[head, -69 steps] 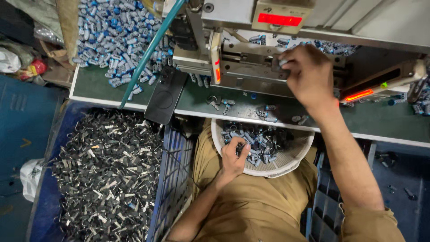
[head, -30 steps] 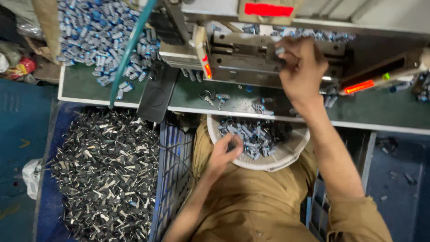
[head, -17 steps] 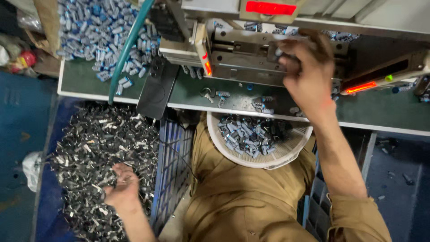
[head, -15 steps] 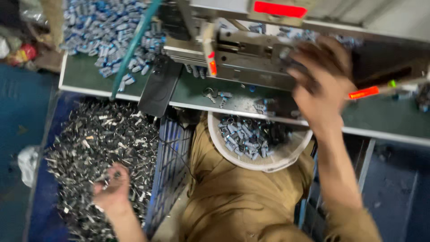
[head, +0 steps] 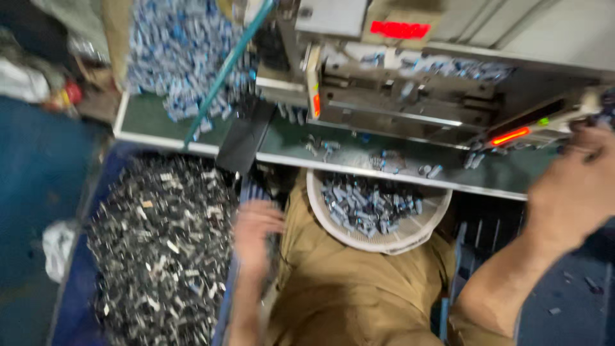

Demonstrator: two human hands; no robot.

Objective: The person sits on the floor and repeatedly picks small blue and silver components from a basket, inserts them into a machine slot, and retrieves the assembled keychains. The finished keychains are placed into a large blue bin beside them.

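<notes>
Left hand (head: 255,236) hangs over the crate (head: 138,256) edge, fingers loose, grasp unclear from blur. Right hand (head: 573,186) at far right by the machine (head: 410,96); cannot tell if clenched. Step looks like between picks; next needs a blue part from the basket (head: 378,211) in the lap. Scrap is shiny, thin metal; bench (head: 397,163) green, flat.

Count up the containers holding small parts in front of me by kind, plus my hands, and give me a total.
White round baskets of blue-grey parts, on the lap: 1
Blue crates of dark metal pieces, at the left: 1
Hands, left hand at the crate's edge, right hand near the machine: 2
Total: 4
</notes>
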